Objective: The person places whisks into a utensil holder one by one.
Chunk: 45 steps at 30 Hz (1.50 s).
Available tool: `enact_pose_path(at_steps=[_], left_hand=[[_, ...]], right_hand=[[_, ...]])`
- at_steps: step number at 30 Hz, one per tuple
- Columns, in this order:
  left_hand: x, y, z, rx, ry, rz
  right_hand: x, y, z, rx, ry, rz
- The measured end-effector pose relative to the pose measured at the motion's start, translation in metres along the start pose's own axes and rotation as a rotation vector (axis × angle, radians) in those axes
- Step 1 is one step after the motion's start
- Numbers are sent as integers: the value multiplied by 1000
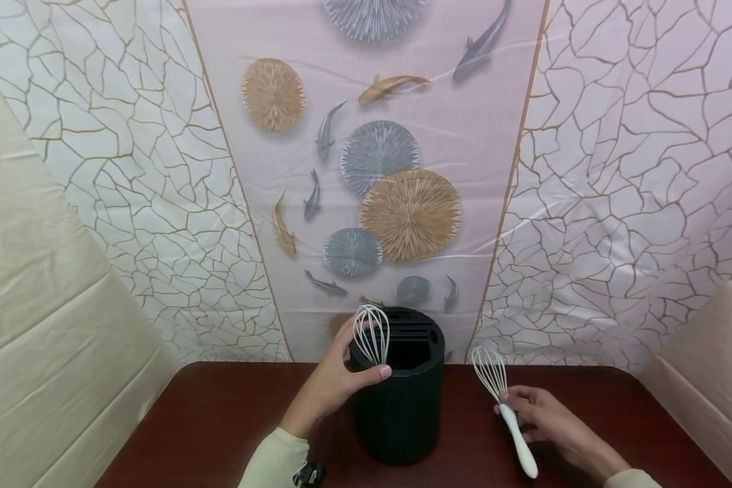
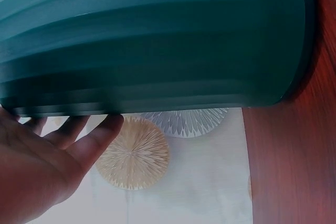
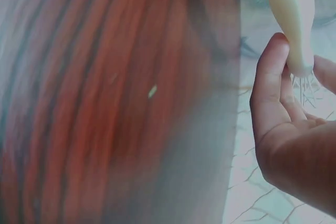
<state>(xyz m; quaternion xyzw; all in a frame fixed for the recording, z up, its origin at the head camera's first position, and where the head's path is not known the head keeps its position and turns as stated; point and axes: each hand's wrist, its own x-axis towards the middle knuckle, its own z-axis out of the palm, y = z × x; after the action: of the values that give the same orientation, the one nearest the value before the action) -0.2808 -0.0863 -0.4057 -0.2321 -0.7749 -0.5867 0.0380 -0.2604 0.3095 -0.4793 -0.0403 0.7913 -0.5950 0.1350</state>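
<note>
A dark green utensil holder [image 1: 396,413], round with a slotted top, stands upright on the table. One wire whisk [image 1: 372,332] stands in its left part, wires up, its handle hidden inside. My left hand [image 1: 335,383] grips the holder at the upper left, thumb at the front rim and fingers round the far side; the left wrist view has those fingers [image 2: 100,137] against the ribbed wall. To the holder's right, my right hand [image 1: 552,420] pinches a second whisk [image 1: 515,437] where its white handle meets the wires. This whisk tilts, wires up and leftward.
The dark red wooden table [image 1: 232,427] runs under everything. A patterned cloth [image 1: 409,217] with fish and round motifs hangs behind it, and beige cloth [image 1: 49,325] hangs at the left side. A small black object [image 1: 309,473] shows by the left sleeve.
</note>
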Motion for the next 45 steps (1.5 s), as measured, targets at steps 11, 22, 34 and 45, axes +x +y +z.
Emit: enact_pose_path(at_steps=[11,22,34,45], left_hand=[[1,-1,1,-15,-2,-6],[-1,2,-2,96,-2,25],[-3,5,-1,290,43,119],[0,11,2,371,51,121]], right_hand=[[-13,-24,12,95,1,-109],[-31,-72,17,214,64,-159],[-38,-115,29,173,115,-244],[-36,-153,20,246,126,-315]])
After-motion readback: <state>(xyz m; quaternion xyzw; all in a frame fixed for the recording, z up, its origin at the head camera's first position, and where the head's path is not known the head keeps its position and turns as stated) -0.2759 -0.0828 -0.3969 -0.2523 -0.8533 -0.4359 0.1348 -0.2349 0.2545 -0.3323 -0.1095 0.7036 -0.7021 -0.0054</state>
